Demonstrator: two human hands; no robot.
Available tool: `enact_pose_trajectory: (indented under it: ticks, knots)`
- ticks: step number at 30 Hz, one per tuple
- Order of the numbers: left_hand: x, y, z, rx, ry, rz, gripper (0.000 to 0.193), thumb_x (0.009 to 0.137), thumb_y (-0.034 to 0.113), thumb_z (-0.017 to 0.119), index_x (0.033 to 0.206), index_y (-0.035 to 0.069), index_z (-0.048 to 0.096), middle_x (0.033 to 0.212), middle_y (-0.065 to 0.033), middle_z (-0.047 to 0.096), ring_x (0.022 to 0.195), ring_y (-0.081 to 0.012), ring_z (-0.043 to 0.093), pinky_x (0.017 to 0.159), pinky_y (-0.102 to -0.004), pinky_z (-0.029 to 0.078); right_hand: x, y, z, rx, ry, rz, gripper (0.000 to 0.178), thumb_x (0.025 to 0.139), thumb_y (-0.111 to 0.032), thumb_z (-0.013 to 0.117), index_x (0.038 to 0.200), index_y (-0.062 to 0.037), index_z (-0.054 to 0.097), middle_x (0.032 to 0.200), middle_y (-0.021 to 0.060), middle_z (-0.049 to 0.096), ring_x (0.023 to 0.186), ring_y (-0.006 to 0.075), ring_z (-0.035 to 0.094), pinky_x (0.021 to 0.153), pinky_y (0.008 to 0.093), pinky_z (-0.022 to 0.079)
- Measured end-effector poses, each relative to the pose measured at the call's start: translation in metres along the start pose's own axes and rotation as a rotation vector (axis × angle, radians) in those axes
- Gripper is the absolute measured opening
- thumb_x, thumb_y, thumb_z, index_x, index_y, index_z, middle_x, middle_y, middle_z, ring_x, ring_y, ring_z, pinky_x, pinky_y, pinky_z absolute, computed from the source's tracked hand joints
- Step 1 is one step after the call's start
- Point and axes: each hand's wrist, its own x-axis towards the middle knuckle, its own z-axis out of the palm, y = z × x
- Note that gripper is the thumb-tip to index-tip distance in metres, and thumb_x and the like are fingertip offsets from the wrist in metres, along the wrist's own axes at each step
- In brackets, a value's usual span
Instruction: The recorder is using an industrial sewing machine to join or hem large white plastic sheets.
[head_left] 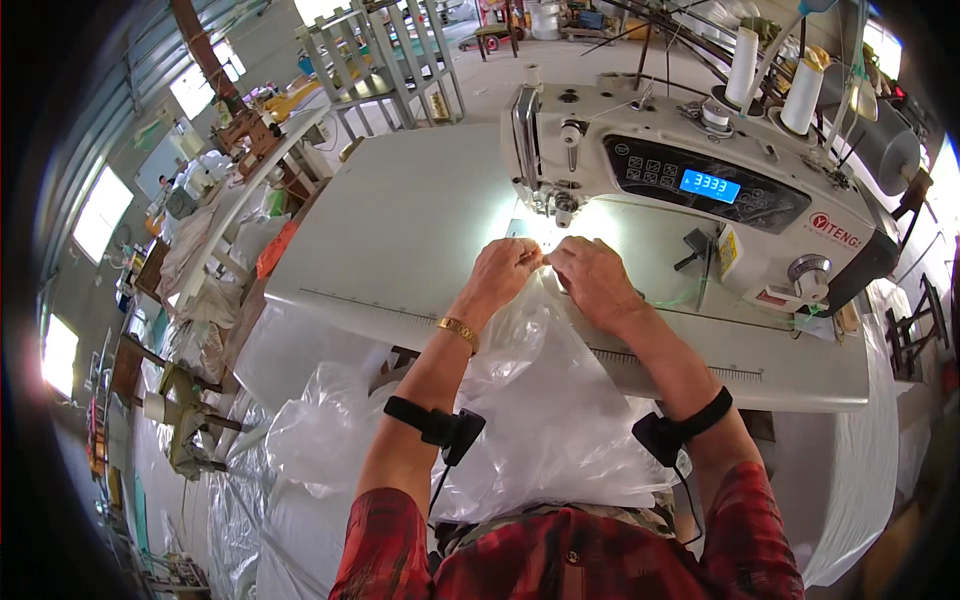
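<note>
Clear plastic sheeting (pixel 530 330) hangs from my fingers over the front edge of the table and gathers in my lap. My left hand (pixel 503 268), below a gold watch band (pixel 460 332), is closed on the sheeting's upper edge. Beside it, my right hand (pixel 592 278) pinches the same edge, and the two hands nearly touch. Both are just in front of the lit needle area of a white sewing machine (pixel 580 112). Its presser foot and needle (pixel 563 208) stand a little beyond my fingertips. What lies between the fingertips is too small to make out.
The pale sewing table (pixel 390 210) stretches left, with a ruler strip along its front edge. White thread cones (pixel 803 95) stand at the back right. A small black tool (pixel 692 248) lies under the machine arm. A grey metal chair (pixel 370 80) stands behind; plastic piles fill the left.
</note>
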Motion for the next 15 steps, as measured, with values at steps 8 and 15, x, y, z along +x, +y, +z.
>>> enact_pose_trajectory:
  ticks: [8,15]
  knots:
    - [0.019,-0.004,0.005,-0.085,0.053,-0.147,0.02,0.079,0.013,0.07,0.078,-0.005,0.063,0.067,-0.0177,0.061,0.056,-0.0239,0.053,0.059,-0.0347,0.045,0.004,0.005,0.025,-0.054,-0.048,-0.029,0.02,0.088,-0.018,0.055,0.098,-0.0084,0.07,0.106,0.0061,0.062,0.108,0.0228,0.055,0.094,0.0411,0.043]
    - [-0.017,0.009,0.001,0.268,0.296,0.114,0.02,0.08,0.019,0.072,0.092,0.004,0.067,0.092,-0.0132,0.065,0.088,-0.0321,0.063,0.077,-0.0427,0.05,-0.004,0.0,0.029,-0.131,-0.013,0.036,0.022,0.091,-0.025,0.059,0.101,-0.0088,0.068,0.109,0.0047,0.063,0.111,0.023,0.055,0.1,0.0465,0.04]
